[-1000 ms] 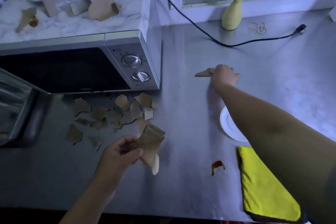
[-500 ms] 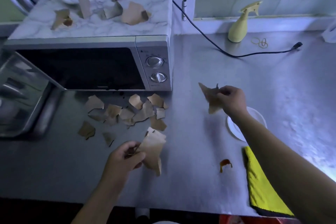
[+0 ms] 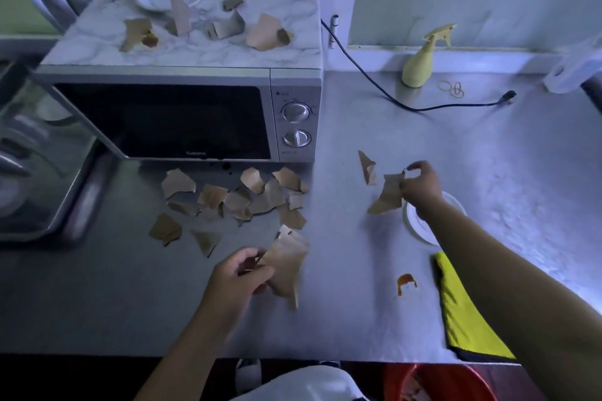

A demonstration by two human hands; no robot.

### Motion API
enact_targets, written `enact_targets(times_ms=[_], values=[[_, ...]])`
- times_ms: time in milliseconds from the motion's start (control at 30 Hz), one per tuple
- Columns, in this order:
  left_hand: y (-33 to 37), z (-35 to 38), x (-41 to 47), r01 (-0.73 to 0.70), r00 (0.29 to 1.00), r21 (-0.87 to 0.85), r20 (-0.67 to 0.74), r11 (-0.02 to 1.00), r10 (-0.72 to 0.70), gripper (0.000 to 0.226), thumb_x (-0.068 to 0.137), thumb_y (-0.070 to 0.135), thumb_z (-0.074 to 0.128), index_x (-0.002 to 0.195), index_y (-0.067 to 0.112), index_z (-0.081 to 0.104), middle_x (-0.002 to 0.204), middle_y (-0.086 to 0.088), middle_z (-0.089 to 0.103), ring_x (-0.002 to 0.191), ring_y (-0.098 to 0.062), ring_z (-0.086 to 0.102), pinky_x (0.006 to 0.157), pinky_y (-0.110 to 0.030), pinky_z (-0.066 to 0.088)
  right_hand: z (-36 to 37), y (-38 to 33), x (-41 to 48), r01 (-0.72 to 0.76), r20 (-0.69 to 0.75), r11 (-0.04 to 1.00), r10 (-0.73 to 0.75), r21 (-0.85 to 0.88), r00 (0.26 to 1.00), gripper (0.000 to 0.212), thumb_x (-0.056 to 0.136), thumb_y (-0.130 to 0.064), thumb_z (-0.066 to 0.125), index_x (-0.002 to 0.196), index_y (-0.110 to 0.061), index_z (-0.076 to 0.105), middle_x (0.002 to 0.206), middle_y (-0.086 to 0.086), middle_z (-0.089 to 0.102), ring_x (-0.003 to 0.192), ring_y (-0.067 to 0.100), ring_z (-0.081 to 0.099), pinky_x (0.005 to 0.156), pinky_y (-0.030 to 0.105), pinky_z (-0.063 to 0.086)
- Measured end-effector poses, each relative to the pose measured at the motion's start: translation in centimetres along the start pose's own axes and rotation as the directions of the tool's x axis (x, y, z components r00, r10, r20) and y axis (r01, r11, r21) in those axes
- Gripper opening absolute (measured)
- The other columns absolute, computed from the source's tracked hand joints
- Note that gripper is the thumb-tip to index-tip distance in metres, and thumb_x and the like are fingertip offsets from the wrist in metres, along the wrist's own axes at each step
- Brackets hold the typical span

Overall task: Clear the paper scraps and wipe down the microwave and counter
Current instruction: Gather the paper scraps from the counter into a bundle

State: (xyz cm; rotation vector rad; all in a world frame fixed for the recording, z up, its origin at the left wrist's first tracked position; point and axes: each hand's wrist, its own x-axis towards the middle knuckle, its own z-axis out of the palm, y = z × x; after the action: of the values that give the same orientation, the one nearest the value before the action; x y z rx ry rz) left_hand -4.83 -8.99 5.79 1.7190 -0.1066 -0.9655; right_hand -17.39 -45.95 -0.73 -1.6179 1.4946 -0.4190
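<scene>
A black cord (image 3: pixel 423 109) lies near the counter's (image 3: pixel 358 319) back edge, rubber bands (image 3: pixel 451 89) beside it. A red bucket (image 3: pixel 443 382) shows below the front edge, toward the right corner.

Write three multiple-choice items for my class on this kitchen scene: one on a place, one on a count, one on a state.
1. Where does the pale yellow plastic spray bottle stand?
A inside a white bowl; B on the grey steel counter by the back wall; C on a folded cloth.
2. How many round silver dials does the silver microwave carry?
A one; B three; C two.
3. What is the left hand doing?
A gripping torn brown paper scraps; B lying flat, empty; C wiping.

Answers: 1 B, its base sits on the counter near the wall. 2 C, one dial sits above the other. 3 A, its fingers curl round the scraps.
</scene>
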Motion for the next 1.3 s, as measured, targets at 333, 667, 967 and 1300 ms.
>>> enact_targets(times_ms=[333,667,967,1300], values=[[-3.2,-1.3,-0.9,0.064,0.978,-0.078,-0.194,0.995,-0.079,0.024,0.083,-0.011,0.068,0.088,0.013,0.072,0.072,0.000,0.073,0.064,-0.011,0.069,0.067,-0.030,0.056,2.7,-3.6,7.2,0.066,0.099,0.935,-0.033,-0.350,0.995,0.028,0.086,-0.026,0.063,0.094,0.000,0.068,0.089,0.013,0.067,0.086,0.032,0.065,0.074,0.035,0.051],[-3.2,-0.7,-2.2,0.031,0.969,-0.109,-0.241,0.994,-0.056,0.023,0.085,-0.013,0.065,0.091,0.010,0.069,0.068,0.003,0.070,0.063,-0.008,0.066,0.069,-0.030,0.054,7.1,-3.6,4.5,0.289,0.286,0.895,-0.194,-0.341,0.938,0.026,0.088,-0.021,0.060,0.066,-0.012,0.071,0.082,0.012,0.070,0.075,0.018,0.067,0.074,0.040,0.059],[-3.5,-0.4,-1.7,0.047,0.979,-0.100,-0.191,0.994,-0.065,0.024,0.086,-0.009,0.066,0.091,0.014,0.071,0.074,0.003,0.072,0.066,-0.008,0.067,0.059,-0.020,0.055,6.6,-1.6,-1.0,0.128,0.284,0.967,-0.062,-0.222,0.957,0.018,0.090,-0.008,0.048,0.076,-0.012,0.059,0.067,0.009,0.066,0.046,0.028,0.061,0.032,0.020,0.038],[-1.6,-0.7,-0.7,-0.055,0.997,-0.012,-0.054,0.998,0.054,0.018,0.086,-0.002,0.068,0.093,0.015,0.072,0.073,0.001,0.072,0.062,-0.008,0.062,0.056,-0.016,0.048,0.6,-3.4,-17.5,-0.011,0.559,0.927,-0.217,0.376,0.801,0.049,0.082,0.008,0.072,0.116,-0.022,0.057,0.089,0.021,0.073,0.067,0.034,0.068,0.055,0.042,0.054]])
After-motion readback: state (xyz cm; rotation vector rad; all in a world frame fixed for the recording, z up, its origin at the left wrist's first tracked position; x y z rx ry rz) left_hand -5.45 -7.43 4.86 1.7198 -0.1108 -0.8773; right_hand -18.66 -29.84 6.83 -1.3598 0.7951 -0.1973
